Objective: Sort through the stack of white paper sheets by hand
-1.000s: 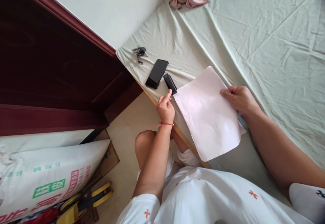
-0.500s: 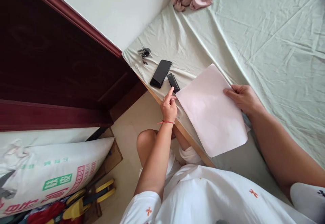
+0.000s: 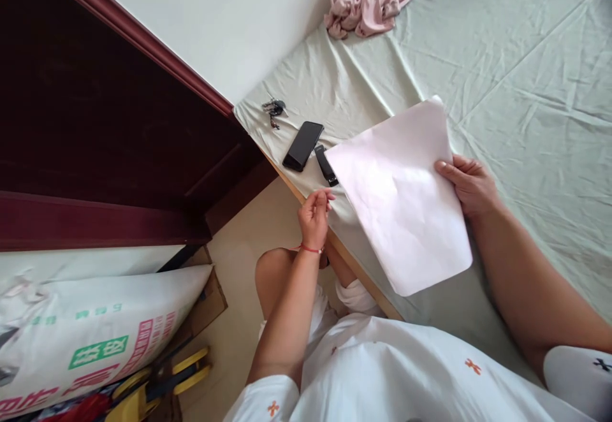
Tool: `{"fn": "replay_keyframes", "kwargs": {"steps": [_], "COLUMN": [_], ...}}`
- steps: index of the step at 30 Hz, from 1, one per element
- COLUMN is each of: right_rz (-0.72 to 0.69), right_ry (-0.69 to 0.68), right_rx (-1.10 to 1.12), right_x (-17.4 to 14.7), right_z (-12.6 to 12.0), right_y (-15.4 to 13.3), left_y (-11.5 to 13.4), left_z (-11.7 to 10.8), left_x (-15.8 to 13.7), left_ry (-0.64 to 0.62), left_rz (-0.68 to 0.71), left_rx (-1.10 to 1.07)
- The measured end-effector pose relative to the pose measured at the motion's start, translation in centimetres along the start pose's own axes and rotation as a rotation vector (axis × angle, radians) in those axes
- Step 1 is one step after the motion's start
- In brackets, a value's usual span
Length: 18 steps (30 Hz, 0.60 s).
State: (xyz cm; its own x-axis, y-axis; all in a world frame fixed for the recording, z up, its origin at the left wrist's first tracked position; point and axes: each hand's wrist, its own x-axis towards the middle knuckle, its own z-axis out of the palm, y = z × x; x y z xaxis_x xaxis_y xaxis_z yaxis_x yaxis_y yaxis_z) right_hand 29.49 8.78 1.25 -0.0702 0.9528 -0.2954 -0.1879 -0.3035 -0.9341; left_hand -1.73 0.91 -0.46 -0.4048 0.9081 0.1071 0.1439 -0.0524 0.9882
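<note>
A white sheet of paper [image 3: 401, 199] is tilted up over the bed, its face towards me. My right hand [image 3: 471, 183] grips its right edge, thumb on the near face and fingers behind. My left hand [image 3: 314, 218] hovers by the bed's edge, left of the paper and apart from it. Its fingers are curled together, and nothing shows between them. Just beyond lies a small black device [image 3: 326, 166], close to the paper's left corner. A black smartphone [image 3: 303, 146] rests beside it, and a bunch of keys [image 3: 274, 109] lies farther back.
The bed [image 3: 535, 90] has a wrinkled pale green sheet and a wooden edge. A crumpled pink cloth [image 3: 368, 7] lies at the back by the wall. Left are a dark red wooden panel [image 3: 119, 103], a printed white sack [image 3: 105, 320] and a yellow-and-black object [image 3: 191, 371].
My left hand has drawn back towards me, and its pointing index finger has curled in. My right hand has moved slightly right, with the paper's far edge tilted up higher.
</note>
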Motion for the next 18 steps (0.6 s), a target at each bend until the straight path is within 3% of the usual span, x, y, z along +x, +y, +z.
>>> {"fn": "replay_keyframes", "kwargs": {"steps": [3, 5, 9, 14, 18], "right_rz": [-0.032, -0.032, -0.034, -0.103, -0.081], "right_ry": [-0.022, -0.069, -0.151, -0.090, -0.097], "right_rx": [-0.019, -0.058, -0.149, -0.189, -0.193], "right_x": [-0.1, -0.3, -0.3, 0.3, 0.3], "right_z": [0.7, 1.2, 1.4, 1.1, 1.1], "right_y": [0.4, 0.7, 1.1, 1.1, 0.6], "left_y": [1.2, 1.0, -0.9, -2.3, -2.3], "left_z": [0.6, 1.1, 1.9, 2.5, 2.5], "left_x": [-2.1, -2.9, -3.2, -3.2, -3.5], "left_ry": [-0.183, -0.235, -0.139, -0.013, 0.028], "left_rz": [-0.107, -0.186, -0.230, -0.168, -0.137], "left_rx": [-0.174, -0.211, -0.090, -0.033, 0.017]}}
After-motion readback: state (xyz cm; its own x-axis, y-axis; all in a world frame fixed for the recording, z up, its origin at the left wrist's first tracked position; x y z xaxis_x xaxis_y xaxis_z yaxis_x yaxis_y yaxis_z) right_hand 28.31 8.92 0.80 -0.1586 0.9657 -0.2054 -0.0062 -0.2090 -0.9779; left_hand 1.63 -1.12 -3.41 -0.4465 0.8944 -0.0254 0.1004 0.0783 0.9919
